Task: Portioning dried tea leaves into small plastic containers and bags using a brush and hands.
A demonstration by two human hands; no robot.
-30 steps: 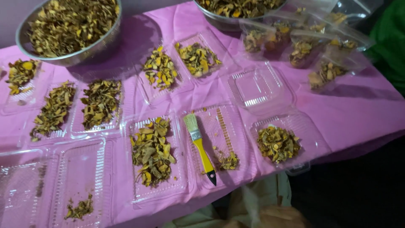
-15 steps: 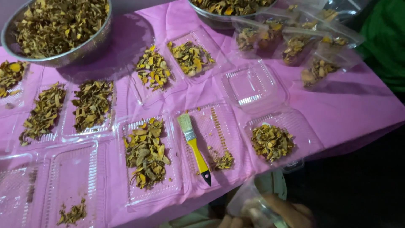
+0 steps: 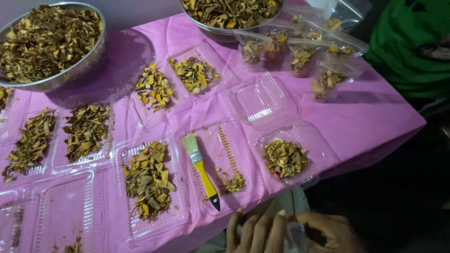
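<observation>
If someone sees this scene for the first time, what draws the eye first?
The bright pink tablecloth fills the view, covered with clear plastic trays of dried brown-yellow pieces. A yellow-handled brush lies in a tray near the front edge. Two metal bowls heaped with the same pieces stand at the back.

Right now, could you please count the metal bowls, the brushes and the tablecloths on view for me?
Metal bowls of dried pieces: 2
Yellow-handled brush: 1
Pink tablecloth: 1
Total: 4
</observation>
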